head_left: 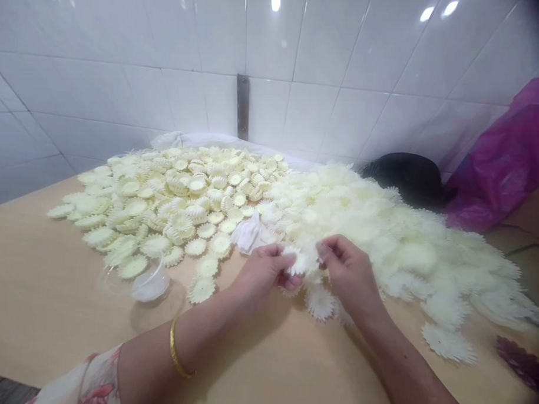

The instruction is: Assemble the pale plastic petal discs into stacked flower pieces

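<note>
My left hand (265,271), a gold bangle on its wrist, pinches a pale flower-shaped fabric disc (299,263) between thumb and fingers. Just to its right, my right hand (344,269) is closed, thumb against fingertips; whatever is between them is too small to make out. Below the hands lie loose white scalloped discs (319,301). Behind and to the right spreads a heap of thin, sheer cream petal layers (396,247). On the left is a heap of thicker, pleated pale-yellow flower pieces (181,205). A crumpled white tissue or cloth (249,232) sits between the heaps.
A small clear plastic tub (150,285) with white contents stands at left on the wooden table (37,276). A dark purple flower piece (517,359) lies at right. Behind are a black object (405,176), a magenta plastic bag (509,160) and a tiled wall (169,39).
</note>
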The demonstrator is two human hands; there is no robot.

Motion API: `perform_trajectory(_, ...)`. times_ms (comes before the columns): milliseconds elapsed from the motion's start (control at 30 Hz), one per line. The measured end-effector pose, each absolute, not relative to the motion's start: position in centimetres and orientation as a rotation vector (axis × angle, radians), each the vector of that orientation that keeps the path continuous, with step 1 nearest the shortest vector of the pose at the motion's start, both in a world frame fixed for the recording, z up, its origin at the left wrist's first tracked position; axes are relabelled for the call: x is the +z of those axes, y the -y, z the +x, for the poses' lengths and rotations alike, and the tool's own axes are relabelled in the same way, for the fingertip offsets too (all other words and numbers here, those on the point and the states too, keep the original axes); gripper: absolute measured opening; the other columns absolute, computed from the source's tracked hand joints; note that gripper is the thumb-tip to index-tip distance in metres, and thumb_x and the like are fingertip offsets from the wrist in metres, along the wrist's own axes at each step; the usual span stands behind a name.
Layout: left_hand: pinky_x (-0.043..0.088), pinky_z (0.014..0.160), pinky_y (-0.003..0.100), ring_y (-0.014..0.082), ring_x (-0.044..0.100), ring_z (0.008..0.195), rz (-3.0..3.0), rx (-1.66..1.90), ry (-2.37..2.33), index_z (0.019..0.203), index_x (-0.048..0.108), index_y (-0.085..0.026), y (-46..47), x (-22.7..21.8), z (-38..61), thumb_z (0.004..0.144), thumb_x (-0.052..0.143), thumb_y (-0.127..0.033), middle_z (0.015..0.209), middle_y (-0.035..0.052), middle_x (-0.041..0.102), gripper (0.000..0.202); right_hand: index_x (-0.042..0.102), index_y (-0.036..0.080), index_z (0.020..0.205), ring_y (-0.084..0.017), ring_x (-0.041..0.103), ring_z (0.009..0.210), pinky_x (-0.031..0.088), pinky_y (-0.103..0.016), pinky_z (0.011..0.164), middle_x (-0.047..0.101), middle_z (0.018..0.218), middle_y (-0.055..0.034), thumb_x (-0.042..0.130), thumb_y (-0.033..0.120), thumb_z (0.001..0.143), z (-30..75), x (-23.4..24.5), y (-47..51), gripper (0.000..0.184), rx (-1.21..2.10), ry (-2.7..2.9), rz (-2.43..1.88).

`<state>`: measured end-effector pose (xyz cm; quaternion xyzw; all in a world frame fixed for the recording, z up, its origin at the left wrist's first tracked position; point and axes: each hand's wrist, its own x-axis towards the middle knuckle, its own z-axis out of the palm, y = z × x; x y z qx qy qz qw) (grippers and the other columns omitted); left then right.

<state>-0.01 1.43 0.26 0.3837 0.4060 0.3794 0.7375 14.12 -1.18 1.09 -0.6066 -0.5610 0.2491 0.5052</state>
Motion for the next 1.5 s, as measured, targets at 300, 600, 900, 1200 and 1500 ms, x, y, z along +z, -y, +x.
perform_trajectory(300,0.041,0.044,0.02,0.0107,0.055,0.044,0.881,0.901,-0.906,0.063,0.048,-0.015,-1.2,0.0,0.2,0.069,0.064,-0.021,0.053,0.0042,0.06,0.018,0.052,0.018,0.064,-0.01,0.042,0.044,0.033,-0.022,0.041,0.05,0.052,0.0025,0.054,0.034,0.076,14.1,1.2,1.0,0.019,0.555,1.269,-1.496)
perform_trajectory(600,0.035,0.042,0.019,0.0076,0.048,0.041,0.753,0.92,-1.017,0.065,0.046,-0.016,-1.3,1.2,0.2,0.073,0.059,-0.015,0.053,0.0023,0.054,0.015,0.055,0.018,0.085,-0.019,0.053,0.075,0.042,-0.033,0.065,0.055,0.089,-0.0076,0.052,0.022,0.074,16.7,0.9,0.1,0.013,0.019,1.367,-1.639)
perform_trajectory(900,0.037,0.047,0.022,0.0084,0.048,0.047,0.683,0.92,-0.903,0.07,0.052,-0.014,-1.6,0.1,0.2,0.073,0.06,-0.018,0.057,0.0016,0.051,0.01,0.056,0.02,0.091,-0.022,0.053,0.087,0.044,-0.035,0.073,0.058,0.091,-0.0074,0.054,0.022,0.078,14.7,1.3,1.3,0.013,-0.001,1.89,-1.204)
perform_trajectory(1200,0.042,0.056,0.025,0.0122,0.053,0.062,0.738,0.871,-0.806,0.077,0.056,-0.012,-1.7,-0.1,-0.2,0.072,0.059,-0.046,0.075,0.0061,0.055,0.034,0.058,0.019,0.081,-0.018,0.052,0.075,0.041,-0.03,0.068,0.059,0.077,-0.0039,0.043,0.017,0.084,13.6,0.8,1.5,0.016,0.345,1.874,-1.23)
perform_trajectory(1500,0.041,0.058,0.024,0.0076,0.049,0.055,1.014,0.915,-0.8,0.074,0.054,-0.016,-1.7,-0.5,-0.4,0.063,0.07,-0.032,0.064,-0.0021,0.051,0.025,0.051,0.017,0.065,-0.012,0.04,0.056,0.033,-0.024,0.052,0.044,0.058,0.0021,0.046,0.036,0.081,13.9,1.0,1.2,0.025,0.806,1.549,-1.434)
